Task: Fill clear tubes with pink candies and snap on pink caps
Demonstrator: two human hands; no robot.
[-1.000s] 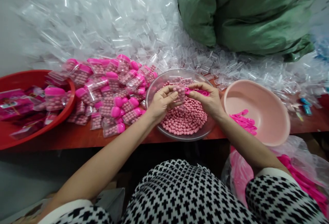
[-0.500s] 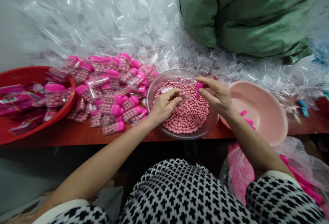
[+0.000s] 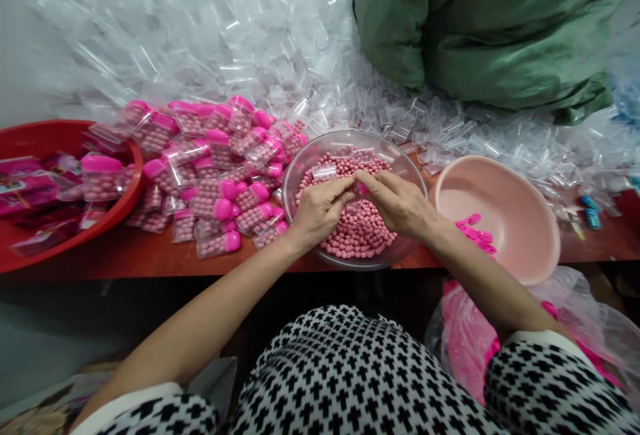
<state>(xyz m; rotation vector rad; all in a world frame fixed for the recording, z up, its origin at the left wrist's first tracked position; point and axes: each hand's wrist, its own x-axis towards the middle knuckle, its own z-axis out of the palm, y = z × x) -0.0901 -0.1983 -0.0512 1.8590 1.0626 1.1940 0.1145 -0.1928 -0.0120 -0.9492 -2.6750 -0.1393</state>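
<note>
We judge this to be the capping step: both our hands meet over the clear round plastic bowl heaped with small pink round beads, and between the fingertips sits a small clear plastic tube with a pink cap, mostly hidden. Whether the cap is fully seated we cannot tell. The next move calls for a firm, square press so the cap goes on without spilling beads, then a clean lift out of the bowl.

Our left hand comes in from the bowl's left, palm down, fingers curled and pinched on the tube. Our right hand reaches from the bowl's right, fingers extended and closed on the cap end, fingertips touching the left hand's. Both wrists hover just above the beads.

Left of the bowl lies a pile of filled pink-capped tubes; right of it stands a pale pink plastic basin; behind it spreads a heap of empty clear tubes.
</note>
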